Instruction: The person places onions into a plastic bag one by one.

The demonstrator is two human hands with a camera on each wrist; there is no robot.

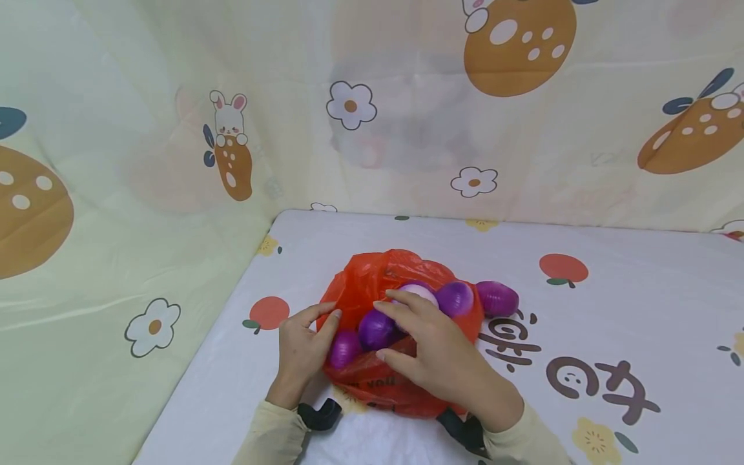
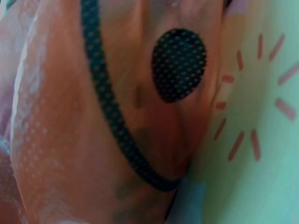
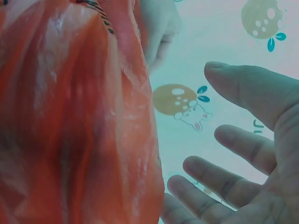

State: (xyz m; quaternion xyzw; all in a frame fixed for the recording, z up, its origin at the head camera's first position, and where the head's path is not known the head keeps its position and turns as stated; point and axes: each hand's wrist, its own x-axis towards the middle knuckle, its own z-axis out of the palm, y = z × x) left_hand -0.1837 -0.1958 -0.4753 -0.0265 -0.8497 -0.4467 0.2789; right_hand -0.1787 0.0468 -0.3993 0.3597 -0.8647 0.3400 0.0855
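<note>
The red plastic bag (image 1: 378, 323) lies crumpled on the printed tablecloth (image 1: 639, 310), its long axis running from 7 o'clock to 1 o'clock, with purple onions (image 1: 376, 328) showing at its mouth and one onion (image 1: 496, 298) just outside at 2 o'clock. The left hand (image 1: 302, 352) pinches the bag's 9 o'clock edge between thumb and fingers; the right hand (image 1: 433, 352) rests flat, fingers straight and spread, over the onions, gripping nothing. The left wrist view shows only blurred red film, and how many onions lie under the hand is hidden.
</note>
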